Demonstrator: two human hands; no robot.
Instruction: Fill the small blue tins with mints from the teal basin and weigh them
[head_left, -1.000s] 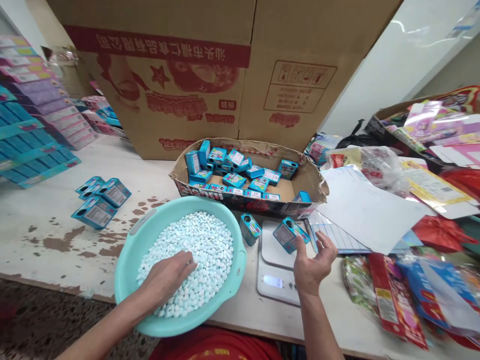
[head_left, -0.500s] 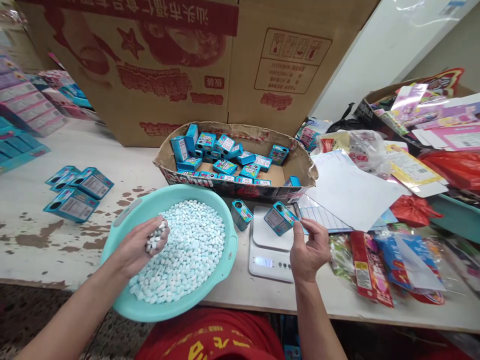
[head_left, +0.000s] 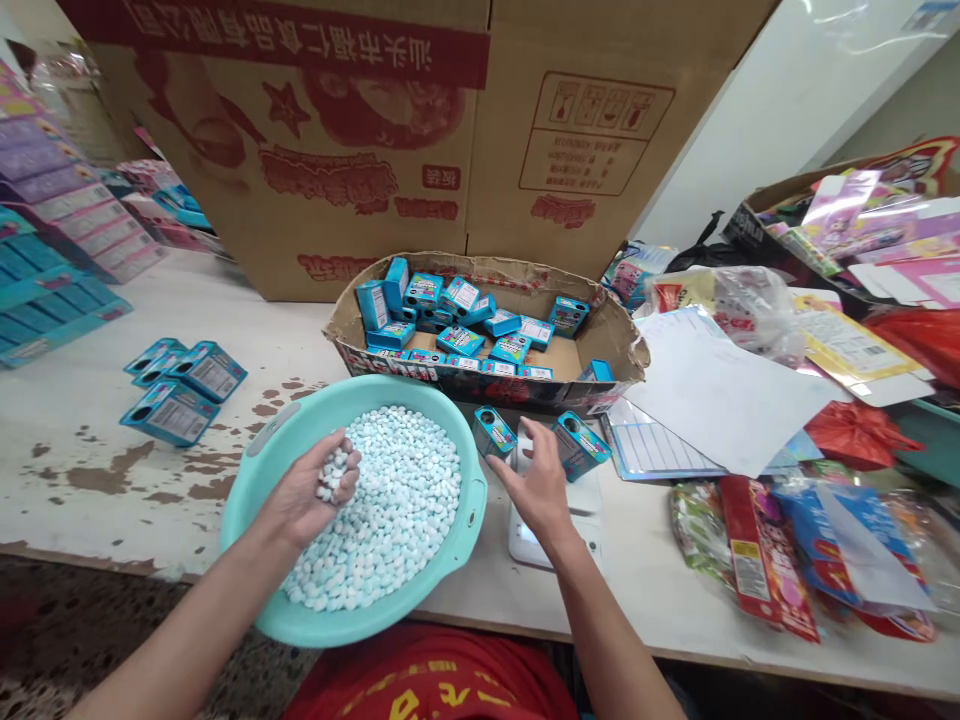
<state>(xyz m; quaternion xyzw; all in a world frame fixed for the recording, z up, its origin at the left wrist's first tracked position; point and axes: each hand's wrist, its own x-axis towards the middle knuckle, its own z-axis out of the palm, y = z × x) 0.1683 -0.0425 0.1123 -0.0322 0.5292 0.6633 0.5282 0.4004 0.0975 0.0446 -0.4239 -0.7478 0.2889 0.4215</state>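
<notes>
White worktop [head_left: 187, 300], worn through in patches. Cups pale pellets [head_left: 337, 474] in left hand [head_left: 309, 492], fingers half curled, above teal basin [head_left: 360, 626]. Holds right hand [head_left: 540, 485] spread, thumb well parted from fingers, apparently empty — close beside holed blue box [head_left: 495, 432], left of scale [head_left: 525, 545]. For box: ahead-left of right wrist, long axis slanting far-left to near-right, nearer right hand than left — thumb contact, cannot tell.

Pellets [head_left: 397, 500] lie in a basin [head_left: 471, 480] on a worktable [head_left: 75, 420], with boxes [head_left: 176, 412] to the basin's left, a scale [head_left: 529, 545] bearing one box [head_left: 581, 447] to its right, a tray [head_left: 631, 362] of more boxes [head_left: 461, 341] behind, a carton [head_left: 420, 110] beyond that, and packets [head_left: 765, 560] at far right.
</notes>
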